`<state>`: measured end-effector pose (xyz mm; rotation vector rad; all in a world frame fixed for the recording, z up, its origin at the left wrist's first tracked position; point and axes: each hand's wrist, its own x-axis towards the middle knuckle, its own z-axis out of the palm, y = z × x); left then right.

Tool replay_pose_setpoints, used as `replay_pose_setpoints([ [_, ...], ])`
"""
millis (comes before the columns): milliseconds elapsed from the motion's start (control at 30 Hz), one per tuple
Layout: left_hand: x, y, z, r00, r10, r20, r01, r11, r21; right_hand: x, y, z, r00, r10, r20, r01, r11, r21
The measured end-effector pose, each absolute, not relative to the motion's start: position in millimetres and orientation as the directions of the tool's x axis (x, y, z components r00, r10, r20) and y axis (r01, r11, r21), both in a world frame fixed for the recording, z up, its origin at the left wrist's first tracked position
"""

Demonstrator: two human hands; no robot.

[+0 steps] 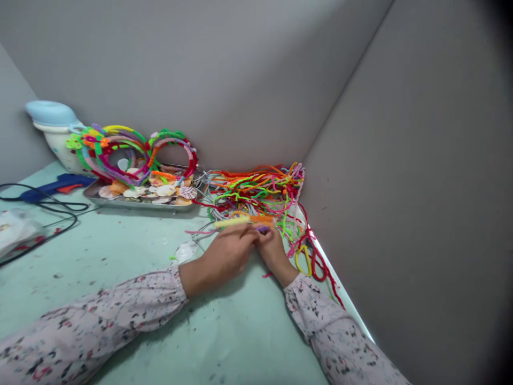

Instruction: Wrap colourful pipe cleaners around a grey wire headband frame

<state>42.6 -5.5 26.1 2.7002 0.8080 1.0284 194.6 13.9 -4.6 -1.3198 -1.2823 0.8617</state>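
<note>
My left hand (228, 251) and my right hand (276, 248) meet above the table, fingers closed together. Between them is a headband (232, 221) wrapped in fuzzy pipe cleaner. Pale yellow and orange stretches of it show beyond my fingers; the rest is hidden by my hands. A bit of purple pipe cleaner (263, 230) shows at my right fingertips. Right behind my hands lies a heap of loose pipe cleaners (256, 190) in many colours, with thin grey bands among them. A whitish round piece (186, 251) lies by my left wrist.
A metal tray (148, 205) of seashells (164, 190) stands at the back, with several finished-looking colourful headbands (116, 155) upright in it. To its left are a blue glue gun (56, 187) with a black cord and a white container with a blue lid (52, 113). Grey panels enclose the back and right.
</note>
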Motion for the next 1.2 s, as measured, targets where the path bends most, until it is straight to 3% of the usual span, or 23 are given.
replay_pose_setpoints([
  [167, 41, -11, 28, 0.698, 0.448, 0.559, 0.319, -0.893, 0.317, 194, 15, -2, 0.206, 0.978, -0.033, -0.19, 0.007, -0.982],
  [267, 39, -6, 23, 0.619, 0.587, 0.521, 0.394, -0.807, 0.44, 195, 14, -1, 0.2, 0.976, -0.088, -0.365, -0.01, -0.931],
  [433, 35, 8, 17, 0.335, 0.843, 0.42, 0.474, -0.536, 0.698, 197, 12, 0, 0.137, 0.979, -0.15, -0.528, -0.056, -0.847],
  [500, 35, 11, 17, 0.291, 0.855, 0.429, 0.442, -0.518, 0.733, 196, 11, -1, 0.088, 0.985, -0.149, -0.552, -0.076, -0.83],
  [733, 35, 12, 16, 0.301, 0.818, 0.49, 0.461, -0.574, 0.676, 190, 7, -3, -0.004, 0.992, -0.128, -0.569, -0.107, -0.815],
  [1200, 34, 13, 12, 0.301, 0.858, 0.416, 0.561, -0.513, 0.65, 184, 5, -8, 0.068, 0.997, -0.036, -0.31, -0.013, -0.951],
])
